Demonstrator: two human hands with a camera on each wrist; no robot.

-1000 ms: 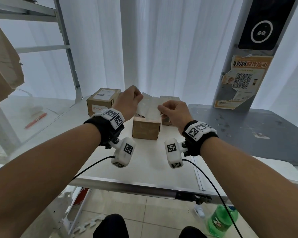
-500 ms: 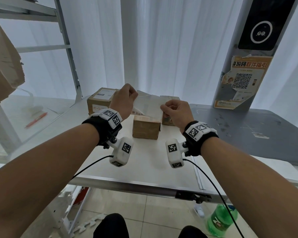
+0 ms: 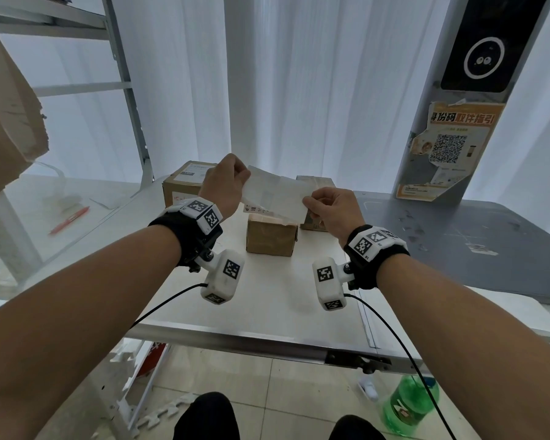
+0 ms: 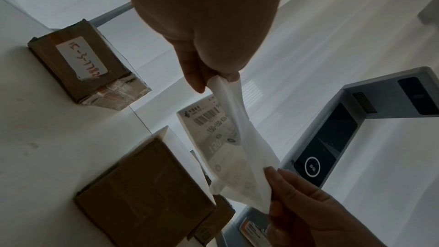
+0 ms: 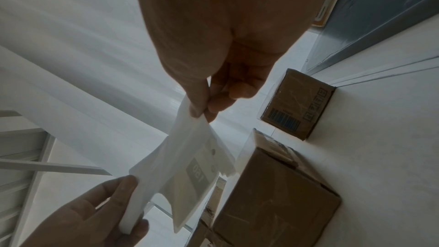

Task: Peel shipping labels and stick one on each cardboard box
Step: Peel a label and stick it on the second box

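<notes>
Both hands are up in the air over the middle of the bench [image 3: 267,300], holding a shipping label [image 3: 275,193] stretched between them. The left hand [image 3: 224,182] pinches the label's upper left end and the right hand [image 3: 332,211] pinches the lower right corner between thumb and fingers. From the wrist views the sheet looks split into two thin layers, one with a barcode printed on it. Right below sits a small plain box [image 3: 271,235], another small box [image 3: 315,201] just behind it toward the bench's far edge, and a bigger box [image 3: 185,185] with a label on top near the far left corner.
</notes>
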